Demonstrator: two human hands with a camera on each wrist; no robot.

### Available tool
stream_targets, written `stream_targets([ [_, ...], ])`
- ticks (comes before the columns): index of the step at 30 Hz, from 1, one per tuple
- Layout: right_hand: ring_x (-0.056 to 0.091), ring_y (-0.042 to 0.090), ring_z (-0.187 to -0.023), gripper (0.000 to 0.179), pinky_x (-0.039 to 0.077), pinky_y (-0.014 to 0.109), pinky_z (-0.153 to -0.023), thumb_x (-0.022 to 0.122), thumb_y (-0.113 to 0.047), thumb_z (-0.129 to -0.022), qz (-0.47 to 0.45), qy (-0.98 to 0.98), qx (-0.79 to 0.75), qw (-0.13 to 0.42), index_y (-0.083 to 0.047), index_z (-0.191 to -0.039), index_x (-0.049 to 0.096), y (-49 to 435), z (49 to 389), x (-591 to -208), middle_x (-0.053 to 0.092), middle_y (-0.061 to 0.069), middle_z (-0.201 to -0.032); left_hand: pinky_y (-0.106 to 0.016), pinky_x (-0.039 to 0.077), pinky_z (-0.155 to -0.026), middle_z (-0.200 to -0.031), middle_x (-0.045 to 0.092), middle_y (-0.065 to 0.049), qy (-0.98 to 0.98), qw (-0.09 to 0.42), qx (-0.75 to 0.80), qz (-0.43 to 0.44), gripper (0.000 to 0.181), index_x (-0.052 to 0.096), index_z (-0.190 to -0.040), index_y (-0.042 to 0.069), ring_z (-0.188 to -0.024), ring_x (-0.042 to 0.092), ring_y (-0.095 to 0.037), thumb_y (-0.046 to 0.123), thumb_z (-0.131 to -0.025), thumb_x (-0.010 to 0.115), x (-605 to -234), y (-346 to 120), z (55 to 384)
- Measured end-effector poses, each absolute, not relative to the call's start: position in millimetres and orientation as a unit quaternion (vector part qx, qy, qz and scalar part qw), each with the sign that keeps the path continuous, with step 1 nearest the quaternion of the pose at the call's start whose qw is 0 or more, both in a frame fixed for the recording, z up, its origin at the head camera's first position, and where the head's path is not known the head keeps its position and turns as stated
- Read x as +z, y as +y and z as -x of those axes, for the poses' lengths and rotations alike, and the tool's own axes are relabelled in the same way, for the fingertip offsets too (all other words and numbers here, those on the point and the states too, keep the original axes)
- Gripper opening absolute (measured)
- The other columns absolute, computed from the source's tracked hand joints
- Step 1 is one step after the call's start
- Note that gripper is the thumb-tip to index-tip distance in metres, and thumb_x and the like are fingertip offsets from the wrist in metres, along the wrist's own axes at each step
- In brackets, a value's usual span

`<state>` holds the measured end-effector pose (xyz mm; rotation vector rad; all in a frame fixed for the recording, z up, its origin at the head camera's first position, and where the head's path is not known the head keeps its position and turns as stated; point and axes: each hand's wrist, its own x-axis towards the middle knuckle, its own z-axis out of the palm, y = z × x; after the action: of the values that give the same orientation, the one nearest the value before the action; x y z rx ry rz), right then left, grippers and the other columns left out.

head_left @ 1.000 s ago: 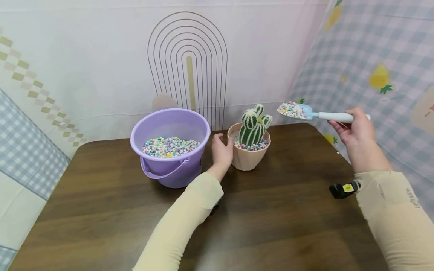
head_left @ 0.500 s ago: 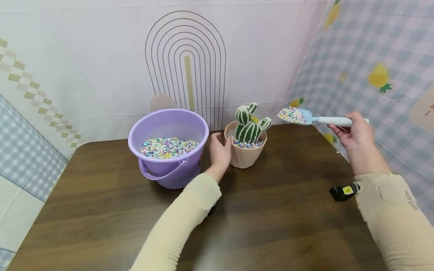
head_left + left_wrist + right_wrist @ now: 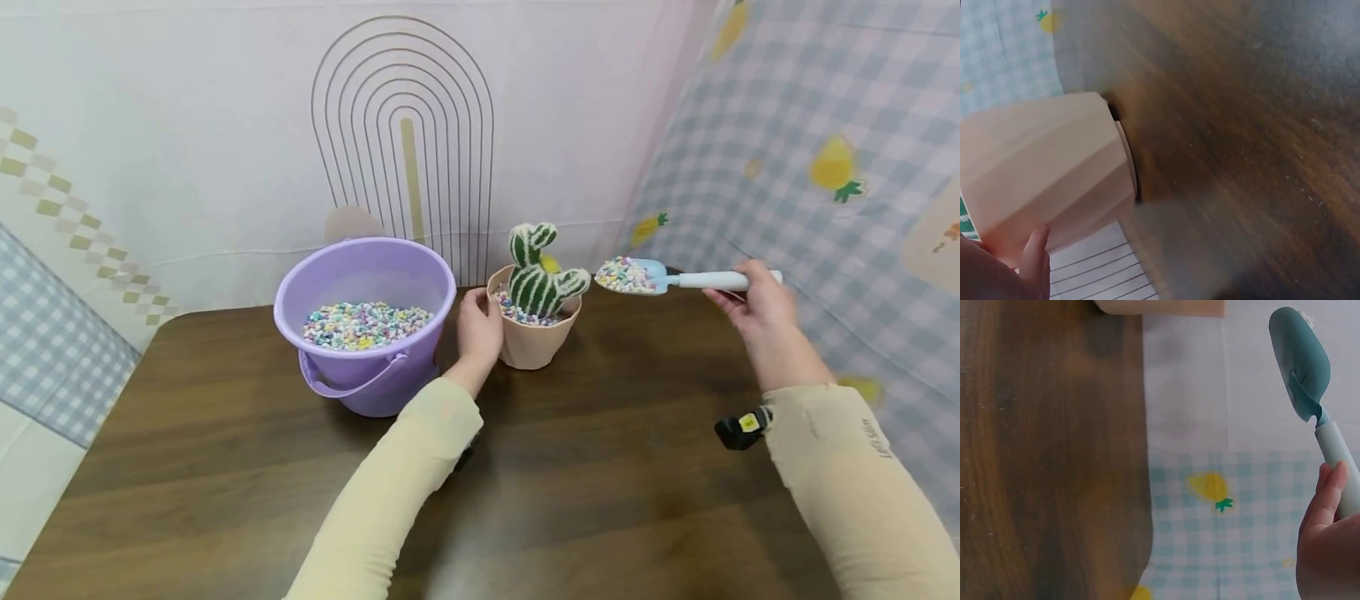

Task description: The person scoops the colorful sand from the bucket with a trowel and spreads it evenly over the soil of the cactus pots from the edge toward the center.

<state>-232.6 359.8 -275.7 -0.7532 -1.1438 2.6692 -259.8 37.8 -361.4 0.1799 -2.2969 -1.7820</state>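
Note:
A potted cactus with white stripes stands in a faceted peach flowerpot, with small coloured pebbles around its base. My left hand holds the pot's left side at the rim; in the left wrist view one finger lies against the pot's outer wall. Out to the right, my right hand grips the white handle of a light blue hand trowel. Heaped on its blade are pastel pebbles, and the tip is just right of the cactus. The right wrist view shows the blade's underside.
A purple bucket partly filled with similar pebbles stands left of the pot, its handle hanging at the front. Both are on a dark wooden table. Patterned cloth hangs behind and at the sides.
The cactus and pot have turned within my left hand's hold, and its fingers have closed in on the rim. My right hand has brought the loaded trowel left and lower, closer to the pot.

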Motion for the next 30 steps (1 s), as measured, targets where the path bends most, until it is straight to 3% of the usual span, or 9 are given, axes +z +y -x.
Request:
stream_targets([
  [8,0.065,0.021,-0.059,0.008,0.058,0.034,-0.054,0.059,0.000,-0.084,0.212,-0.446,0.867,0.069,-0.003,-0.083,0.051,334.4,242.0,-279.9,0.059,0.010,-0.064,-0.035,0.045,-0.101,-0.122,0.062,-0.014,-0.781,0.095,-0.613,-0.070,0.032,0.056,-0.124,0.002,-0.116,0.056,-0.023,0.012,-0.095,0.049,-361.8,34.5,265.0],
  [17,0.065,0.013,-0.059,0.008,0.058,0.026,-0.055,0.055,-0.003,-0.086,0.201,-0.556,0.800,0.099,-0.005,-0.087,0.047,310.5,250.0,-275.0,0.058,0.002,-0.063,-0.035,0.045,-0.101,-0.123,0.062,-0.013,-0.780,0.091,-0.615,-0.069,0.032,0.056,-0.125,0.002,-0.116,0.056,-0.022,0.012,-0.094,0.050,-359.5,34.2,263.2],
  [30,0.066,0.010,-0.055,0.016,0.057,0.026,-0.050,0.053,0.000,-0.083,0.168,-0.637,0.741,0.127,-0.001,-0.094,0.042,293.2,257.0,-255.4,0.056,0.000,-0.065,-0.031,0.049,-0.097,-0.122,0.061,-0.015,-0.762,0.083,-0.638,-0.071,0.031,0.055,-0.124,0.001,-0.113,0.059,-0.023,0.011,-0.094,0.049,-359.4,34.3,263.7],
])
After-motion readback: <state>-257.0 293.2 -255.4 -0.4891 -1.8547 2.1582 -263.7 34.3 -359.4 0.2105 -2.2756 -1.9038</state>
